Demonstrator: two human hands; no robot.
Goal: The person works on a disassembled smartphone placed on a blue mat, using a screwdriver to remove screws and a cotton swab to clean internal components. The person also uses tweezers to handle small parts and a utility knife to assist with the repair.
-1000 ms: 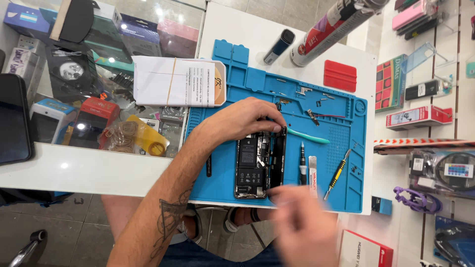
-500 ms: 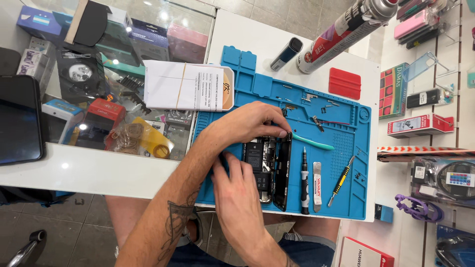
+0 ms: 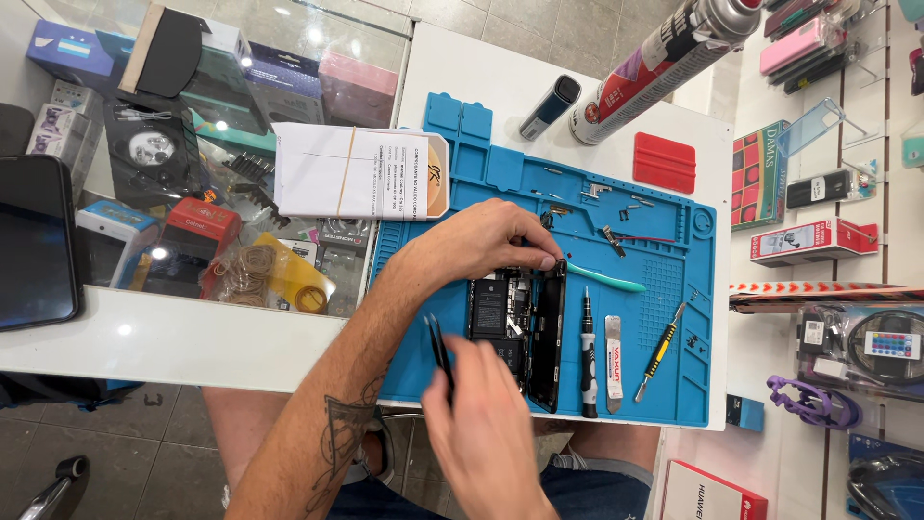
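The left hand (image 3: 481,241) is reaching in from the lower left across the blue work mat (image 3: 674,385) and is resting on the top end of an opened phone (image 3: 515,332), its fingers (image 3: 539,252) curling down and pressing on the upper edge of the phone's frame rather than closing around anything. The phone is lying near the middle of the mat with its insides showing and its dark screen panel (image 3: 547,337) standing on edge along its right side.

The right hand (image 3: 486,433) is hovering over the lower left part of the phone (it is slightly blurred) and is pinching a pair of black tweezers (image 3: 440,351), whose tips are pointing up and away toward the left, clear of the phone.

Just right of the phone, 3 tools are lying side by side on the mat: a black screwdriver (image 3: 588,351), a flat metal pry tool (image 3: 613,363) and a yellow-handled screwdriver (image 3: 660,351). A teal spudger (image 3: 606,281) is lying just beyond the left hand's fingertips. Small screws and metal parts (image 3: 616,207) are sitting near the mat's far edge. Off the mat, on the white surface (image 3: 500,67), a red plastic scraper (image 3: 664,162) and a large spray can (image 3: 664,63) are resting.
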